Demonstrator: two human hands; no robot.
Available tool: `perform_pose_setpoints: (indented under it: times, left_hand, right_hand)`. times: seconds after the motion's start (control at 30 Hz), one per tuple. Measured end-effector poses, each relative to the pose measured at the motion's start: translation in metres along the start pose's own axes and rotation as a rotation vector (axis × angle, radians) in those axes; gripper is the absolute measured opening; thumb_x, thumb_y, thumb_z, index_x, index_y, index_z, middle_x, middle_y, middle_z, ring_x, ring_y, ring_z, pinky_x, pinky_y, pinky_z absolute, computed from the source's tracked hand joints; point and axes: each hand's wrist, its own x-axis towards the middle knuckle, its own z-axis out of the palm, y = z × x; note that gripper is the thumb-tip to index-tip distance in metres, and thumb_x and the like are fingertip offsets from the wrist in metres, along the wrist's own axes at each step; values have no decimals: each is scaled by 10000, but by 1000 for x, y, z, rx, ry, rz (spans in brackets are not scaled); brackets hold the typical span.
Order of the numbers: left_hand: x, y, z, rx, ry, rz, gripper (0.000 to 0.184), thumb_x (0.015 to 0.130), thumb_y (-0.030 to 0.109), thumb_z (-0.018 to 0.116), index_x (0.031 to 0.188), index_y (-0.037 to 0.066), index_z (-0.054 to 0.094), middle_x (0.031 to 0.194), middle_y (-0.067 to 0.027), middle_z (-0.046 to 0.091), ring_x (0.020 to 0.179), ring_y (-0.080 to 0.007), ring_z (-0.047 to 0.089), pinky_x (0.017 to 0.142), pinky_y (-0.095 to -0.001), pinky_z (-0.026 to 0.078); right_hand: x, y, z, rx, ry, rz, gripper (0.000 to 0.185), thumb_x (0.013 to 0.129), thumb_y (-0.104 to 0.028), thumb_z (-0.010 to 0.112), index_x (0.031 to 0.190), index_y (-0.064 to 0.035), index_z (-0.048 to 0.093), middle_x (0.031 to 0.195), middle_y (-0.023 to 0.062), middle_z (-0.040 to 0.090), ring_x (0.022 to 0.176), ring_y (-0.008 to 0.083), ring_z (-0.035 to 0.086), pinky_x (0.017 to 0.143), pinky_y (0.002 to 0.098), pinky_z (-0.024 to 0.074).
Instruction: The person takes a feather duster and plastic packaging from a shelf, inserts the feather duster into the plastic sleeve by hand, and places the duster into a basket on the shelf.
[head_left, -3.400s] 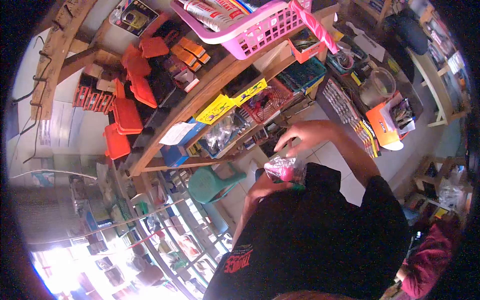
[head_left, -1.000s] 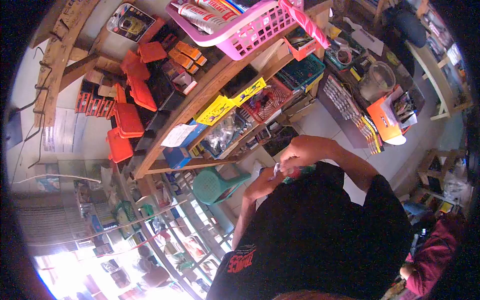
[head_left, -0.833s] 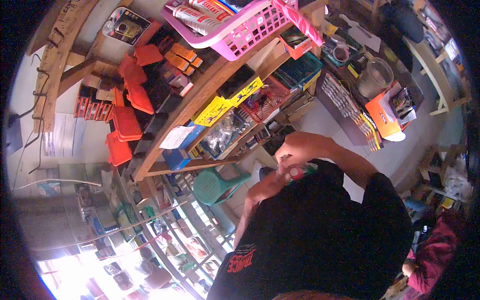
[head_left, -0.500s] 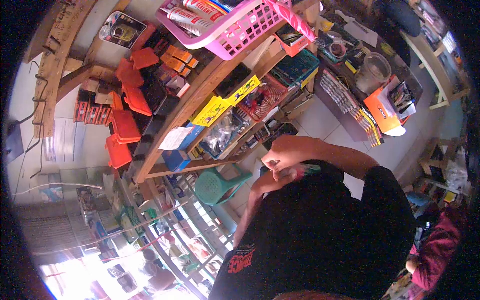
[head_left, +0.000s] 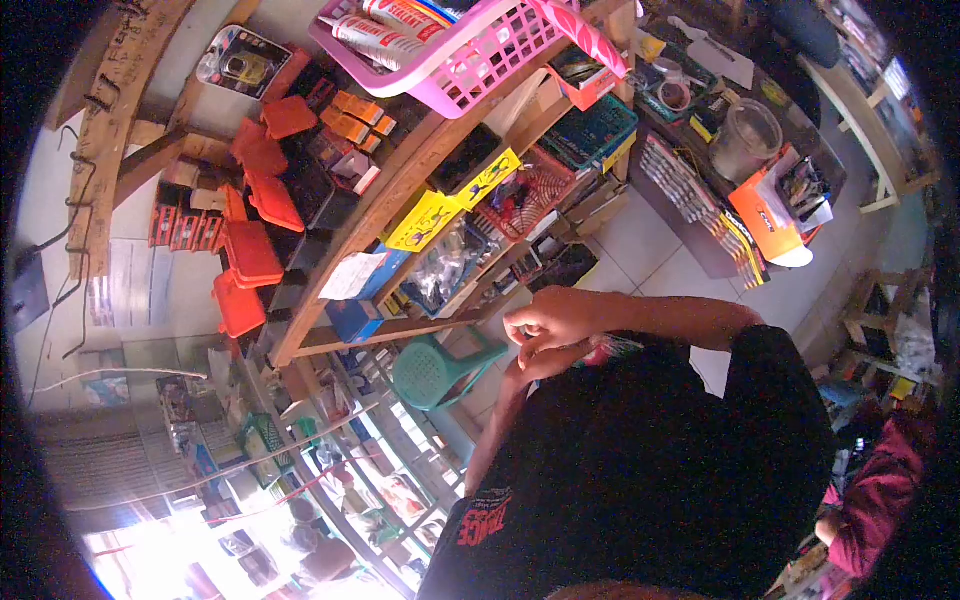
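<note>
My right hand [head_left: 548, 318] is closed, fingers curled and pressed together above and across my left hand; whatever it grips is too small or hidden to name. Beneath it, my left hand [head_left: 553, 360] is wrapped round a clear plastic package [head_left: 615, 347] with pink and green parts. The package rests close against the black shirt [head_left: 650, 450], mostly covered by the hands. A green plastic stool [head_left: 430, 372] stands on the floor to the left of the hands.
Wooden shelves with a pink basket [head_left: 475, 70], yellow boxes [head_left: 425, 222] and red cases [head_left: 250, 252] run along the upper left. An orange box [head_left: 765, 220] and a clear tub [head_left: 745, 138] sit upper right. A person's maroon sleeve [head_left: 885, 495] shows lower right.
Since the earliest frame, my right hand has come down and closed over my left. Lately it has moved leftward across my left hand, and the package is more hidden. The view has shifted slightly.
</note>
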Motion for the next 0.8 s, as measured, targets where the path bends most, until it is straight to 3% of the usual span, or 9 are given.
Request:
perform_pose_setpoints:
  times: [0.27,0.37,0.47,0.53,0.57,0.6,0.7,0.73,0.8]
  left_hand:
    - [4,-33,4,-191,107,125,404,890,146,570,1271,31,501,1176,-91,602,1045,-204,575,927,-336,451]
    - [8,-58,8,-361,266,319,415,881,127,575,1273,19,491,1174,-94,601,1034,-208,578,925,-339,452]
    - [15,-92,1,-488,485,496,428,872,107,580,1276,6,482,1171,-97,599,1023,-213,581,924,-341,453]
    - [22,-113,-21,-493,617,296,428,863,82,576,1273,2,481,1169,-99,599,1018,-221,588,925,-350,454]
    - [19,-120,-29,-682,536,319,403,882,114,546,1267,7,487,1165,-112,600,1023,-230,593,931,-374,457]
    - [15,-116,-37,-880,456,332,384,902,146,517,1260,12,493,1161,-125,601,1028,-239,598,936,-398,460]
    - [1,-86,-50,-1419,168,387,386,949,269,442,1247,31,504,1158,-150,600,1045,-259,603,947,-448,467]
    - [-1,-77,-47,-1520,173,394,428,973,342,368,1238,36,508,1147,-147,602,1049,-287,597,959,-479,456]
    - [0,-62,-38,-1593,206,322,407,981,313,364,1246,35,500,1168,-155,590,1073,-288,583,967,-483,448]
  right_hand:
    - [15,-5,-2,-114,-297,52,301,845,-411,653,865,-117,594,751,102,643,725,303,648,599,431,465]
    - [20,-10,-15,-57,-68,-130,230,824,-284,681,946,-109,596,703,111,635,628,317,635,547,419,453]
    - [21,-8,-40,-123,96,-12,265,820,-226,677,1033,-95,588,756,85,646,671,285,638,596,416,467]
    - [13,-13,-57,-203,205,10,296,828,-179,661,1092,-85,566,804,75,650,719,257,639,646,391,476]
    - [7,-13,-64,-245,261,21,315,832,-156,653,1121,-80,555,829,70,652,742,243,640,671,378,480]
    - [0,2,-64,-255,189,111,433,808,-96,643,1224,-96,523,1052,100,617,942,241,608,807,384,464]
    - [-15,0,-55,-687,232,-2,561,784,-74,638,1321,-131,485,1283,133,495,1135,290,519,912,420,430]
    - [-20,10,-45,-679,143,47,665,762,-108,661,1384,-189,443,1439,130,336,1275,341,389,998,493,360]
    - [-22,21,-27,-667,178,-88,666,763,-131,670,1385,-210,444,1456,137,319,1289,347,377,1005,515,347]
